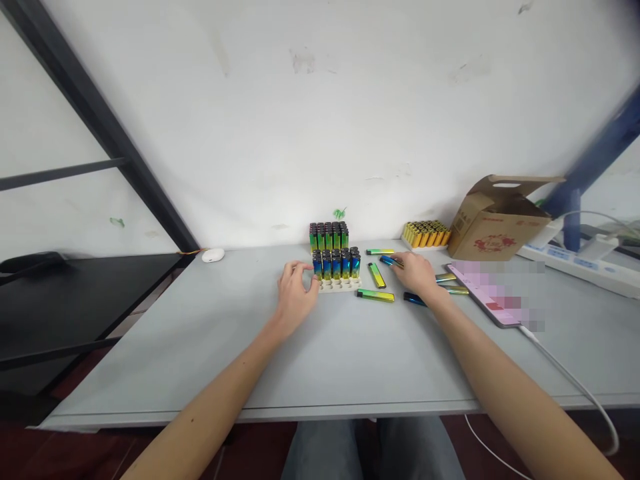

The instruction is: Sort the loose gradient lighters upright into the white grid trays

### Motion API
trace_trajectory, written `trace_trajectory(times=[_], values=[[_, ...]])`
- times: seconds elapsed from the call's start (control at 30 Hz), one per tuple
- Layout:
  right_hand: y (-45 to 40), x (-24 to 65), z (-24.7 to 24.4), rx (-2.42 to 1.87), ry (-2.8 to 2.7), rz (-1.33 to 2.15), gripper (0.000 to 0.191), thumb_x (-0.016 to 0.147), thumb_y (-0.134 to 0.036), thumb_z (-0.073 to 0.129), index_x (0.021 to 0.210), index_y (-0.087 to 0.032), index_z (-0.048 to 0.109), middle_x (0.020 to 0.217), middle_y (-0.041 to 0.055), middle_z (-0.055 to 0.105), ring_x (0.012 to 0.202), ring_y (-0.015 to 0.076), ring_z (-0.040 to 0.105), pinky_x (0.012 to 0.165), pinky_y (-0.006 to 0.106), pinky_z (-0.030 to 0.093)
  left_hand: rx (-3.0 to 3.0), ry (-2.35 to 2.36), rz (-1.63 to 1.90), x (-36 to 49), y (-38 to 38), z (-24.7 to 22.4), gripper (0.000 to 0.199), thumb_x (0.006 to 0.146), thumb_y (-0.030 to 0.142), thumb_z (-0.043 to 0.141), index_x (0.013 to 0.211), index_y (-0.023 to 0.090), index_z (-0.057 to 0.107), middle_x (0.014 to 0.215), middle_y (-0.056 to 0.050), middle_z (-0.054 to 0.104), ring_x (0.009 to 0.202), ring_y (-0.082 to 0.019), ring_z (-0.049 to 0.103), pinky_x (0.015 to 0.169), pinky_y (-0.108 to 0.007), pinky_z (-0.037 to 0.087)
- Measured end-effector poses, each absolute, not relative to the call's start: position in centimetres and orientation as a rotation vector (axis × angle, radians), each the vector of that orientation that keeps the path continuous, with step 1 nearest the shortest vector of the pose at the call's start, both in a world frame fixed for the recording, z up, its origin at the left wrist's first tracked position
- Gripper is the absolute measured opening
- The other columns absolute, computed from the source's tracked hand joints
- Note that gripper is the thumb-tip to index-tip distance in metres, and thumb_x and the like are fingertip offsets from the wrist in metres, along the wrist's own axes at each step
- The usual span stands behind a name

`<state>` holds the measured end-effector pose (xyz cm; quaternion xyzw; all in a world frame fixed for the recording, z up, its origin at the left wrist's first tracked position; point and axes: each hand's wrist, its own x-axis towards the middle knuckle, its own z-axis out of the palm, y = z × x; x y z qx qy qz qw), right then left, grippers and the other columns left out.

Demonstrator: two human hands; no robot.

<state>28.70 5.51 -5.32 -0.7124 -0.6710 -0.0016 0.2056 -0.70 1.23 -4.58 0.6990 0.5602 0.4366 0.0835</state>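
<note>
Bright, even indoor light
Only soft shadows; the blue metal upright blurs at top right, and the wide lens bends the edges.

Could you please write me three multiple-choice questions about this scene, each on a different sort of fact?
1. Where does the brown cardboard box stand?
A) on the floor
B) at the back right of the table
C) left of the upright lighters

2. What colour are the slim lighters in the shallow white tray?
A) yellow and orange
B) plain white
C) solid red

3. What is the bare right hand doing?
A) resting on the box
B) hanging below the table
C) pinching a slim blue metallic lighter

1 B: it sits on the grey table.
2 A: their bodies show those colours.
3 C: the fingers close on it.
</note>
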Motion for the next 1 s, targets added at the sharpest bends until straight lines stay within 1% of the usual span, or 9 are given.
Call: trace_trajectory(times=[0.1,0.27,0.4,0.47,0.57,0.7,0.77,0.9,1.0], values=[[6.1,29.1,-5.2,-1.709,-1.694,0.105,0.023,0.080,-0.027,0.054,0.101,-0.018,0.061,0.106,0.0114,0.063,0.096,0.0265,0.060,0.083,0.040,0.044,2.045,1.609,1.511,-0.8,1.1,-4.3,0.023,0.081,0.020,0.054,0.104,0.020,0.057,0.120,-0.010,0.048,0.093,-0.019,0.060,0.086,-0.038,0.047],[5.8,28.0,-3.3,-1.163,-1.198,0.642,0.031,0.073,-0.036,0.066,0.093,-0.023,0.046,0.094,0.0030,0.064,0.083,0.0177,0.062,0.079,0.035,0.047,2.050,1.482,1.720,-0.7,0.5,-3.1,0.017,0.082,0.014,0.051,0.096,0.020,0.059,0.112,-0.009,0.054,0.096,-0.018,0.059,0.084,-0.035,0.049],[4.1,25.8,-1.3,-0.871,-1.004,1.031,0.032,0.066,-0.027,0.072,0.088,-0.024,0.049,0.077,-0.0034,0.061,0.074,0.0132,0.060,0.072,0.029,0.047,2.089,1.416,1.720,-0.3,0.2,-3.1,0.017,0.081,0.012,0.051,0.093,0.019,0.060,0.111,-0.009,0.055,0.101,-0.019,0.058,0.079,-0.033,0.050],[3.3,24.8,-0.7,-0.776,-0.981,1.179,0.030,0.067,-0.024,0.071,0.091,-0.023,0.054,0.072,-0.0047,0.058,0.063,0.0105,0.054,0.061,0.026,0.044,2.119,1.380,1.727,-0.2,0.1,-3.3,0.016,0.080,0.011,0.050,0.091,0.018,0.060,0.108,-0.009,0.058,0.098,-0.018,0.059,0.078,-0.032,0.050],[2.3,23.4,-0.5,-0.675,-1.008,1.396,0.027,0.072,-0.025,0.067,0.098,-0.021,0.061,0.071,-0.0031,0.056,0.058,0.0098,0.050,0.055,0.025,0.041,2.191,1.298,1.634,-0.2,-0.1,-3.6,0.013,0.080,0.011,0.050,0.084,0.019,0.060,0.086,-0.004,0.063,0.078,-0.014,0.060,0.071,-0.028,0.049],[1.3,21.2,-1.0,-0.624,-1.155,1.482,0.025,0.083,-0.040,0.058,0.097,-0.020,0.065,0.080,0.0031,0.065,0.071,0.0159,0.059,0.068,0.031,0.047,2.213,1.156,1.308,-0.1,-0.5,-3.7,0.011,0.080,0.014,0.052,0.083,0.019,0.061,0.067,0.001,0.062,0.060,-0.011,0.056,0.061,-0.024,0.047],[0.9,20.4,-1.4,-0.626,-1.259,1.442,0.029,0.085,-0.044,0.055,0.098,-0.021,0.065,0.087,0.0050,0.068,0.083,0.0187,0.061,0.078,0.034,0.047,2.176,1.075,1.178,0.1,-0.7,-3.8,0.011,0.081,0.018,0.053,0.089,0.018,0.062,0.072,0.000,0.065,0.064,-0.012,0.059,0.063,-0.025,0.047],[0.4,19.7,-1.8,-0.660,-1.478,1.255,0.034,0.088,-0.050,0.050,0.103,-0.024,0.068,0.108,0.0045,0.067,0.108,0.0211,0.057,0.099,0.037,0.039,2.089,0.965,1.023,0.7,-0.9,-3.8,0.026,0.081,0.030,0.060,0.105,0.020,0.063,0.102,-0.005,0.069,0.073,-0.014,0.062,0.067,-0.027,0.049],[0.1,19.7,-1.9,-0.708,-1.633,1.152,0.038,0.089,-0.051,0.049,0.113,-0.028,0.066,0.121,0.0024,0.063,0.117,0.0214,0.053,0.104,0.038,0.035,2.016,0.908,0.972,0.9,-1.0,-3.7,0.030,0.077,0.036,0.066,0.103,0.021,0.065,0.104,-0.006,0.068,0.073,-0.015,0.062,0.069,-0.029,0.049]])
